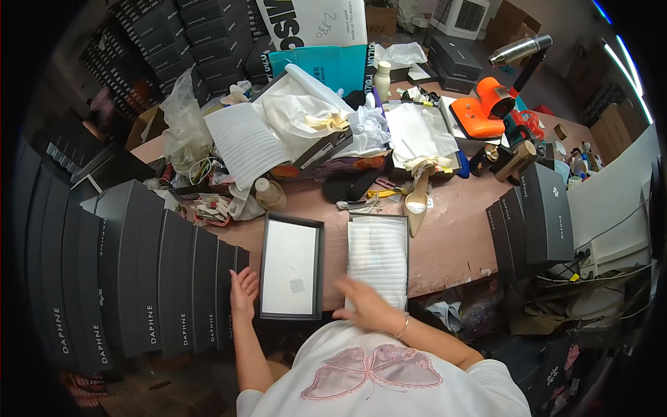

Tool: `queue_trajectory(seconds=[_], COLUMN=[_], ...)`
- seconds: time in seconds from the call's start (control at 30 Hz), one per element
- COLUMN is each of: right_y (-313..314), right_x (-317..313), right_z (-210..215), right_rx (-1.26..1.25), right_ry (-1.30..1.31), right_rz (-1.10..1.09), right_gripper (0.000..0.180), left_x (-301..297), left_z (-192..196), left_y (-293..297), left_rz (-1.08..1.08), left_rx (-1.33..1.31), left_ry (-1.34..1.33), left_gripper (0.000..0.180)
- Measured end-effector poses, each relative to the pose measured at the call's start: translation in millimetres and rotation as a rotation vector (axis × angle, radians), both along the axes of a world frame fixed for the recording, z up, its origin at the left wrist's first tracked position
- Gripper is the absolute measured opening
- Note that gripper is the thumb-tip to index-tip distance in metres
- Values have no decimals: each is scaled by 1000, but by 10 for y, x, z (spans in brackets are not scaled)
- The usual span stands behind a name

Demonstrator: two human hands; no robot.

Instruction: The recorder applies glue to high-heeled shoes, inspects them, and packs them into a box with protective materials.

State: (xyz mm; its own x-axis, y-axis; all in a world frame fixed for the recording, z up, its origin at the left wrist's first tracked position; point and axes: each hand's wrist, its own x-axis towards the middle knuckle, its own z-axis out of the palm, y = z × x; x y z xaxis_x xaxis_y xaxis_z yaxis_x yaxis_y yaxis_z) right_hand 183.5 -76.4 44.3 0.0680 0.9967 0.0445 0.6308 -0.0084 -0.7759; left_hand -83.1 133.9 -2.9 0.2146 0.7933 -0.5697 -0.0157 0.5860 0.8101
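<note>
My left hand (pixel 243 292) is open, palm up and fingers spread, between the dark shoebox stack and a shallow dark lid or tray (pixel 319 267) with a white inside and a small printed patch. It appears to hold nothing. Over the near left corner of a dark shoebox (pixel 407 243) is my right hand (pixel 368 306), slightly blurred, its fingers apart and reaching leftward. Ribbed white padding (pixel 375 254) fills that box; whatever lies beneath is hidden. Just behind the box, a beige pointed shoe (pixel 417 201) lies on the pink table (pixel 451 236).
Tall stacks of dark shoeboxes (pixel 139 264) line the left, with a smaller stack (pixel 545 215) on the right. Farther back are opened boxes with white paper (pixel 420 132), a beige bottle (pixel 269 194), an orange device (pixel 479 111) and a plastic bag (pixel 184 125).
</note>
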Motion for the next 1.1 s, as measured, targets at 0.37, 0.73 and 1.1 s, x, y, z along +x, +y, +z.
queue_trajectory(seconds=[0.37, 0.73, 1.1], right_y=[-406, 479, -122], right_x=[688, -218, 467], right_z=[-567, 461, -1381], right_rx=[-21, 211, -439], right_ry=[-206, 247, -319], right_rz=[-563, 289, -263], right_gripper=[20, 35, 29], left_x=[1435, 2172, 1758], left_z=[235, -338, -510], left_y=[-820, -1766, -1197], left_rz=[-1379, -956, -637], left_rx=[553, 626, 476], left_ry=[32, -329, -62], left_gripper=[28, 46, 58])
